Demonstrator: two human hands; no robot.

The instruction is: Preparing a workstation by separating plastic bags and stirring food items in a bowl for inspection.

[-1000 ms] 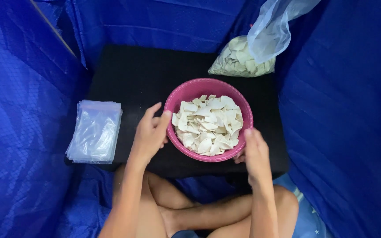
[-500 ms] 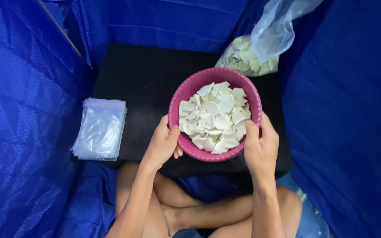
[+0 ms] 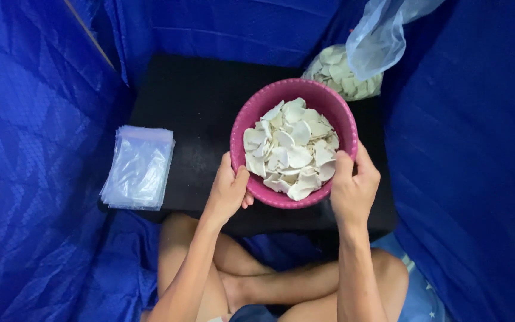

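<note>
Holding the pink bowl (image 3: 294, 143) of white chips (image 3: 290, 149) above the black surface (image 3: 192, 119), you are now gripping its near rim with left hand (image 3: 229, 192) and right hand (image 3: 353, 185), having raised and tilted it.

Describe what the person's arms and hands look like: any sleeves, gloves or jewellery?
Both forearms are bare, with no sleeves in view. The left hand and right hand wear no gloves, and no rings, watch or bracelets show. Slim arms, short fingernails.

The clear plastic bag (image 3: 382, 36) at one o'clock runs off the top edge and covers part of the chips sack (image 3: 335, 71); both elbows are cut off at six o'clock.
</note>
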